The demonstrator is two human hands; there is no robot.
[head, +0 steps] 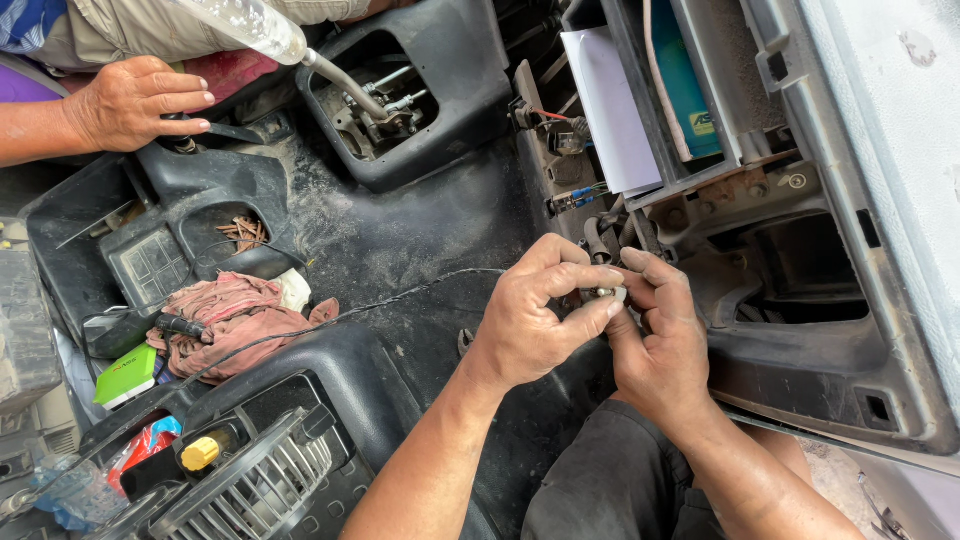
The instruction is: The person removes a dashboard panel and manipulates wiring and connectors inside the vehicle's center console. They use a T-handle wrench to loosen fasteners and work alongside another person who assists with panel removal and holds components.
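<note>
A dusty black vehicle floor (400,230) fills the view, with the gear lever opening (385,100) at the top and a stripped grey dashboard (800,260) on the right. A pink rag (230,315) lies in the black console tray (90,250). The left hand (530,320) and right hand (660,340) meet below the dashboard, fingers pinched together on a small pale connector (605,293). Another person's hand (135,100) rests at top left.
</note>
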